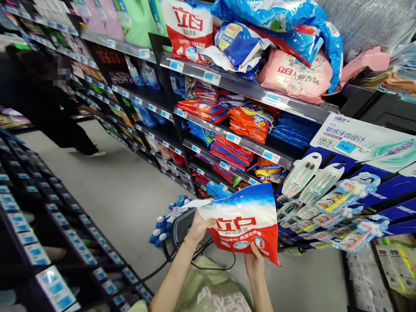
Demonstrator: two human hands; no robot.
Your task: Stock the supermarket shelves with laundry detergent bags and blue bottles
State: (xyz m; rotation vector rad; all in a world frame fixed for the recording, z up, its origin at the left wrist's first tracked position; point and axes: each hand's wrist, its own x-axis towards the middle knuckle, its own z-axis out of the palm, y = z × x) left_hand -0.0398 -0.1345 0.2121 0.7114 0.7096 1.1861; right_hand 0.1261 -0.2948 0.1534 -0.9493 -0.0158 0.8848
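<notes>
A bag of laundry powder point(242, 216), blue at the top, white in the middle and red at the bottom, is held up before my body with its printed front facing me. My left hand point(199, 225) grips its left edge, thumb over the front. Along the lower edge, my right hand point(255, 256) has its thumb on the red part, the other fingers hidden behind. A matching laundry powder bag point(189, 32) stands on the upper shelf, beside a blue-and-white bag point(238, 45) and a pink one point(297, 73).
Below the bag are a dark basket point(183, 229) and blue-capped bottles point(159, 232). Shelves with orange packets point(251, 121) rise ahead. Toothbrush packs point(349, 197) hang at right. Another person in dark clothes point(48, 104) is in the aisle at left, beyond a low rack point(42, 242).
</notes>
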